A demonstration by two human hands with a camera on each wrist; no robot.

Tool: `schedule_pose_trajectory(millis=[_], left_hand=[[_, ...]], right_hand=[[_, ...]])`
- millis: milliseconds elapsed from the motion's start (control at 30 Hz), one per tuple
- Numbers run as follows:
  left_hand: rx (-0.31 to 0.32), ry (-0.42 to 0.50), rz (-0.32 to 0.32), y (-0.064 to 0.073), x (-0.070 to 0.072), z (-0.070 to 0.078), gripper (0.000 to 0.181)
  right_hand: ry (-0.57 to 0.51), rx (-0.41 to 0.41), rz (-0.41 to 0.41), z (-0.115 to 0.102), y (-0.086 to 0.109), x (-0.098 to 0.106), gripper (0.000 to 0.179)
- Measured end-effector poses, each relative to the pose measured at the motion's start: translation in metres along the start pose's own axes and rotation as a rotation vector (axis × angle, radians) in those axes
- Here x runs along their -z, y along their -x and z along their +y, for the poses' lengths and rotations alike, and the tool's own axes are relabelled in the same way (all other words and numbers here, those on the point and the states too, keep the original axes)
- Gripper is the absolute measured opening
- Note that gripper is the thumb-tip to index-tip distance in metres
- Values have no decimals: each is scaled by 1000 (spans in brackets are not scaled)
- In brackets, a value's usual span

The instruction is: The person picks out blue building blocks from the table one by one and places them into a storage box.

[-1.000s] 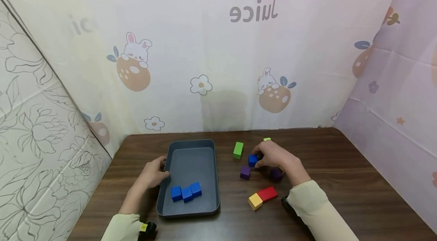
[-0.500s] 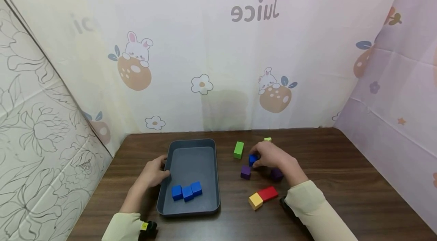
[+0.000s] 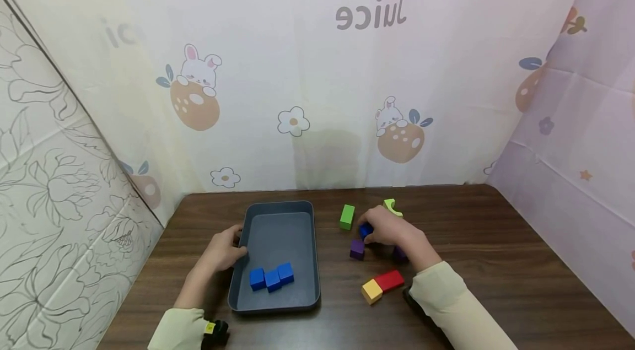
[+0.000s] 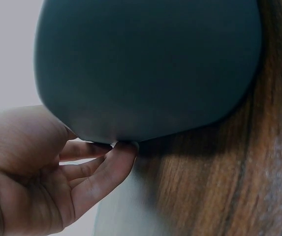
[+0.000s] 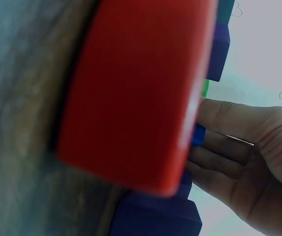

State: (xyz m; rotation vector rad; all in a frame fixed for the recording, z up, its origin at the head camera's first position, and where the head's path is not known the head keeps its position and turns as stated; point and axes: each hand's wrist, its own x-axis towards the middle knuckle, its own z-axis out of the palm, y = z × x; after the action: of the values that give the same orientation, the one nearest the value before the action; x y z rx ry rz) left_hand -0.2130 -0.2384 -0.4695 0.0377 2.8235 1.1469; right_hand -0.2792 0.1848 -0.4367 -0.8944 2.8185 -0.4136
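Observation:
My left hand (image 3: 223, 252) grips the left rim of a dark grey tray (image 3: 278, 212), thumb over the edge. From the left wrist view, the tray's wall (image 4: 150, 64) fills the top and the fingers bend against its side. Inside the tray, towards the near end, sit three blue cubes (image 3: 273, 280). Over on the right, my right hand (image 3: 389, 227) holds another blue cube (image 3: 366, 230) between thumb and fingers, partly covered by them. Close in front of it stands a purple cube (image 3: 357, 249). In the right wrist view only a sliver of the held cube (image 5: 198, 134) shows.
A green block (image 3: 347, 217) stands left of the right hand, and a yellow-green arch block (image 3: 392, 206) behind it. Another purple block (image 3: 399, 253) is partly hidden under the right wrist. Nearer lie a red block (image 3: 389, 280) and a yellow block (image 3: 372, 291), touching.
My right hand has shifted slightly left with the blue cube, uncovering more of the yellow-green arch block. My left hand and the tray have stayed put.

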Motion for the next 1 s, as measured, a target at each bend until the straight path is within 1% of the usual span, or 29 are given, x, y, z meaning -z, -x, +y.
schedule_pose_trajectory(millis=[200,433,633,1000], left_hand=[[-6,-9,1,1,0,-1,56],[-8,0,-6,2,1,1,57],[-19,-1,-11,1,1,1,56],[-14,3,-5,1,0,1,56]], right_hand=[[15,24,3,-1,-1,-2,31],[12,-1,-10,-1,-1,-1,33],[13,-5,-11,-1,0,0,33],[18,-1,-8,-1,0,1,32]])
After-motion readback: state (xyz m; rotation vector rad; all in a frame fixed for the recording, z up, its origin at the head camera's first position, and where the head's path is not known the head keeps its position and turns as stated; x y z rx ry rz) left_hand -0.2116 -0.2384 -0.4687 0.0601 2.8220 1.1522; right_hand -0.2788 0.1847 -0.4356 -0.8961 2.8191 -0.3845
